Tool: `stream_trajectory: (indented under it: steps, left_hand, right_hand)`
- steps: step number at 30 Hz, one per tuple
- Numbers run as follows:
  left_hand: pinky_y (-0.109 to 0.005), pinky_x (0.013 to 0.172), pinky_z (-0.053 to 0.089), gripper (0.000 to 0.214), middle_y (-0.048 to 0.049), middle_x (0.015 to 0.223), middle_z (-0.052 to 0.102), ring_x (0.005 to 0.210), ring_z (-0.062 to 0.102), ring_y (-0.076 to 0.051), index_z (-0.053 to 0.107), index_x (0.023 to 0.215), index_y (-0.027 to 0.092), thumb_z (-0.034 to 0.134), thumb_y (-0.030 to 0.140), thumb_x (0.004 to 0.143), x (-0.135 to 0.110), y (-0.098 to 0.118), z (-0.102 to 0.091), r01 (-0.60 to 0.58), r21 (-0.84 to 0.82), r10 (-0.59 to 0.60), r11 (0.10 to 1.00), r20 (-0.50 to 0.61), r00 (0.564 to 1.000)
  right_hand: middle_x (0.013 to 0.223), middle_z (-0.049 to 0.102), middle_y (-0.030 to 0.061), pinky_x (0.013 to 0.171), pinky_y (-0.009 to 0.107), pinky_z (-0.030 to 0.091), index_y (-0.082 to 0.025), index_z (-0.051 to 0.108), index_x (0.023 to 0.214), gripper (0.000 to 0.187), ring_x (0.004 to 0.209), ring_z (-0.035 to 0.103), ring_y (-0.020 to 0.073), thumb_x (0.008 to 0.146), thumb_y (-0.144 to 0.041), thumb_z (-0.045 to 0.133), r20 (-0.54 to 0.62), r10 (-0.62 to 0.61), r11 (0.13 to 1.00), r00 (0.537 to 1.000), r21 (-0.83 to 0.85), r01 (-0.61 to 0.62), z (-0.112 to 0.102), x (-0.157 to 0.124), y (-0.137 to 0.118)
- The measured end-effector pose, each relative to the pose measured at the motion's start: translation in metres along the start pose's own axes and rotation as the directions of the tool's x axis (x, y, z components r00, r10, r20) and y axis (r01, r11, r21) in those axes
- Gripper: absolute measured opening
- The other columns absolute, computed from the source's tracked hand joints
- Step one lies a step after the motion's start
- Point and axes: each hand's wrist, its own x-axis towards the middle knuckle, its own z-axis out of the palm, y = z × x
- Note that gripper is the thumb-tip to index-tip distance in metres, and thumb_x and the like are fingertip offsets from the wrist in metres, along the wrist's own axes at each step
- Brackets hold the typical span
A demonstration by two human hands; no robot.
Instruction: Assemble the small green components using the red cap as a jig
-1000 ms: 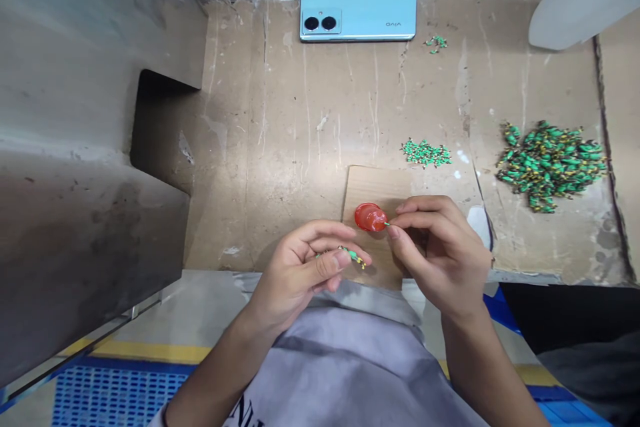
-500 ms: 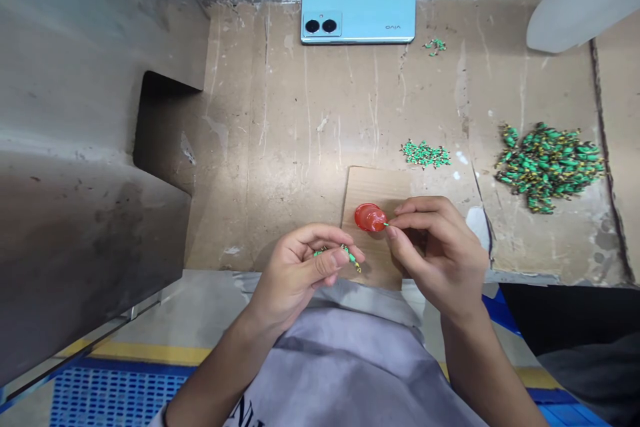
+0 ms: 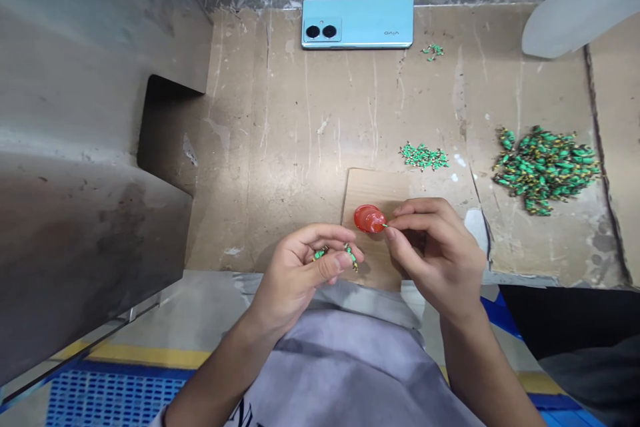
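Observation:
My left hand (image 3: 305, 267) is curled around a few small green and yellow parts (image 3: 349, 255) that stick out between thumb and forefinger. My right hand (image 3: 433, 247) pinches one tiny green piece between thumb and forefinger, its tip touching a small red cap (image 3: 369, 218). The cap sits on a small cardboard piece (image 3: 367, 183) near the front edge of the bench. The two hands are a few centimetres apart, left of and right of the cap.
A large heap of green and yellow parts (image 3: 545, 167) lies at right, a smaller green heap (image 3: 424, 156) behind the cap, a tiny cluster (image 3: 433, 51) further back. A light blue phone (image 3: 357, 22) lies face down at the rear. A grey metal housing (image 3: 75, 147) fills the left.
The left hand has drawn its green parts slightly back toward the palm. The right hand stays at the red cap. The view has shifted a little.

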Motion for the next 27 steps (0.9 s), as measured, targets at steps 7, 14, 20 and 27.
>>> stream_trajectory:
  steps: [7,14,20,27]
  left_hand:
    - [-0.021,0.056,0.048,0.031,-0.0064,0.086,0.085,0.062,0.059,-0.009,0.089,0.088,0.018,0.108,0.042,0.081,-0.002,-0.002,0.002,-0.033,0.085,0.034,0.996,-0.016,0.999]
    - [-0.024,0.070,0.058,0.024,-0.0042,0.082,0.083,0.075,0.071,-0.015,0.094,0.096,0.022,0.106,0.040,0.085,-0.004,-0.008,0.000,-0.116,0.171,0.115,0.978,0.017,0.993]
    - [-0.026,0.079,0.061,0.010,-0.0029,0.090,0.087,0.085,0.078,-0.017,0.095,0.091,0.029,0.105,0.029,0.087,-0.003,-0.010,0.001,-0.233,0.170,0.217,0.957,0.107,0.970]
    - [-0.029,0.073,0.057,0.013,-0.0030,0.089,0.086,0.079,0.073,-0.018,0.096,0.095,0.030,0.105,0.032,0.086,-0.006,-0.008,0.003,-0.190,0.238,0.180,0.953,0.060,0.982]
  right_hand:
    - [0.105,0.077,0.0069,0.069,0.034,0.062,-0.025,0.081,0.104,0.013,0.093,0.077,0.0229,0.101,-0.012,0.083,-0.032,0.023,0.999,0.999,0.030,-0.022,-0.002,0.000,-0.004]
    - [0.103,0.077,0.0043,0.084,0.034,0.066,-0.026,0.080,0.105,0.016,0.099,0.077,0.0217,0.104,-0.010,0.081,0.050,0.134,0.970,0.990,0.199,-0.141,-0.011,-0.005,-0.041]
    - [0.102,0.075,0.0028,0.060,0.025,0.058,-0.025,0.078,0.105,0.015,0.078,0.072,0.0159,0.105,-0.010,0.079,0.158,0.159,0.933,0.975,0.300,-0.200,-0.008,-0.005,-0.059]
    - [0.104,0.077,0.0047,0.059,0.026,0.058,-0.026,0.079,0.106,0.014,0.079,0.073,0.0171,0.107,-0.012,0.077,0.204,0.162,0.925,0.965,0.310,-0.221,-0.007,-0.006,-0.056]
